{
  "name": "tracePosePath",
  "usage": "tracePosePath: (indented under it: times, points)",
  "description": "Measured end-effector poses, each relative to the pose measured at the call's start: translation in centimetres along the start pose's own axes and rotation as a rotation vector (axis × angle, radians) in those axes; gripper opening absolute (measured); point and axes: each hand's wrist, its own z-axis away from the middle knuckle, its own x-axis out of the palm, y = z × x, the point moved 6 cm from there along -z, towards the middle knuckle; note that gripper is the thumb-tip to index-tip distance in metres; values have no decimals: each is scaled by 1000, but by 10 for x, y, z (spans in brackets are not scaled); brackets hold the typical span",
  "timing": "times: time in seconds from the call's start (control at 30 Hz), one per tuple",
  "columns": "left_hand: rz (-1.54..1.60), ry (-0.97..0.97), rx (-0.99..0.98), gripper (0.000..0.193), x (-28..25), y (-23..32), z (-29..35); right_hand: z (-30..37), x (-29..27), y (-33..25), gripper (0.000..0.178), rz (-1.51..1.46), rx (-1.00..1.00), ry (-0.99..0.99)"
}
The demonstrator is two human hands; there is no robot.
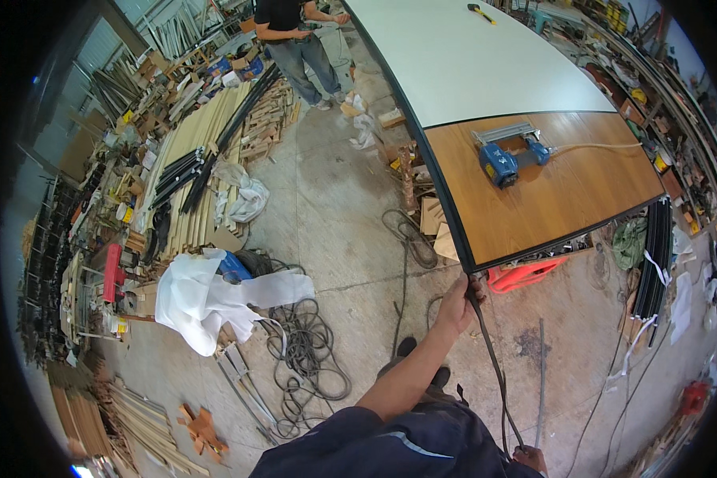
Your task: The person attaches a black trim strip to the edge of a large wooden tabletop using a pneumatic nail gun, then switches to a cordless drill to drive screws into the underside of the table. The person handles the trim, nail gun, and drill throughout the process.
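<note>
The left hand (455,307) is closed around a black strip (494,360), its fingers curled at the near left corner of the panel (550,199); whether the fingertips press on the panel itself, I cannot tell. From that hand the strip hangs in a slack line down to the right hand (531,457), which also grips it, low by the person's side and partly cut off by the lower rim. Dark edging (438,179) runs away from the left hand along the panel's long side. Beyond this hand, to its right, a blue nail gun (502,163) lies on the bare wood, with a pale hose (597,146) attached; farther off is a white sheet (494,72), a yellow cutter (482,14) at its far end. Just right of the left hand, below the panel, is a red object (526,275). Well to its left, tangled cable (307,342) lies on the floor beside white wrapping (191,299). Far ahead and left of it stands a co-worker (299,52).
</note>
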Motion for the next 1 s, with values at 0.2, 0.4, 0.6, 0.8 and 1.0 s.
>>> tracePosePath:
  times: [0.2, 0.4, 0.6, 0.8, 1.0]
  points:
    - [-14, -26, 2, 31, -5, 2, -4, -3, 1, 8, 22, 193, -67, 13]
    - [-12, -32, 2, 32, -11, 0, -10, -21, 7, 35, 20, 143, -453, 59]
    - [-119, 8, 5, 33, -10, -7, -14, -17, 16, 49, 26, -12, -441, 77]
    - [-90, -80, 38, 32, -11, -4, -3, 43, 0, -67, 29, -423, 87, 233]
    - [-98, -47, 37, 31, -13, -4, -3, 49, -3, -85, 28, -392, -30, 257]
